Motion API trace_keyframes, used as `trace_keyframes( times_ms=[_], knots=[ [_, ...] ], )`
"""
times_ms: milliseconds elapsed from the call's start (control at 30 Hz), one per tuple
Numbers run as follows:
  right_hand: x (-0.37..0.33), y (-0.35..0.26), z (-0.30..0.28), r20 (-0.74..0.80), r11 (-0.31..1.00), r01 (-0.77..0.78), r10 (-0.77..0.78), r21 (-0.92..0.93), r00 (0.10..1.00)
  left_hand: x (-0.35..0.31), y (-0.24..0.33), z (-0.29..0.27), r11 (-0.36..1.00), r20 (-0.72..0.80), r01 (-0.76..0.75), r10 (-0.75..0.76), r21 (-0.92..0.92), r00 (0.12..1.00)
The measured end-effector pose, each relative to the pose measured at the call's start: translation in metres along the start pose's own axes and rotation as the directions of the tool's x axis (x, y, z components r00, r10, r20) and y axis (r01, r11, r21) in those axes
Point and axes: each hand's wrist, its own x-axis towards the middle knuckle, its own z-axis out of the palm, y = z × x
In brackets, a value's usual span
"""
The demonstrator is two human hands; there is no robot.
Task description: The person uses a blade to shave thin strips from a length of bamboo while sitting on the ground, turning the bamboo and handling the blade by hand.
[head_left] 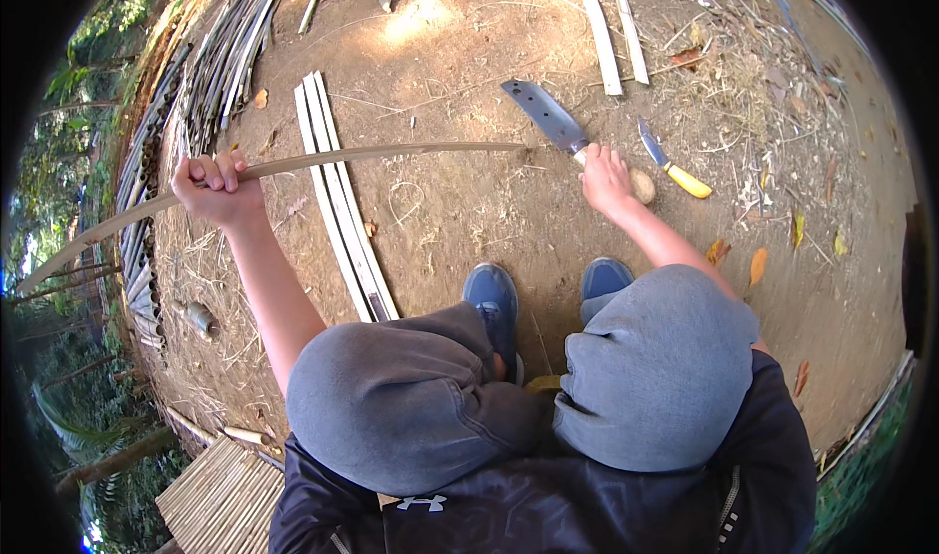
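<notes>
strip [362, 151] thru fisted l hand [217, 184], lg knife [545, 117] in curled r hand [606, 177]

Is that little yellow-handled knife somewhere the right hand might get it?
Probably yes: the yellow-handled knife lies just right of the right hand, and nothing covers it. That hand seems to have the cleaver by its handle, though, so it would likely need to let go first.

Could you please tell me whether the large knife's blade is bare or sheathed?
Bare: the large knife, held by the right hand, shows dark metal with no cover over it.
</notes>
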Motion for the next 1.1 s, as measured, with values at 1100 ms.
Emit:
trace_keyframes(
  times_ms=[1100],
  knots=[
    [-0.005, -0.034, -0.058, -0.773, 0.736, 0.676, -0.408, 0.036, 0.486, 0.004, -0.016, -0.008, 0.978, -0.284, 0.125, -0.169, -0.166, 0.944]
  ],
)
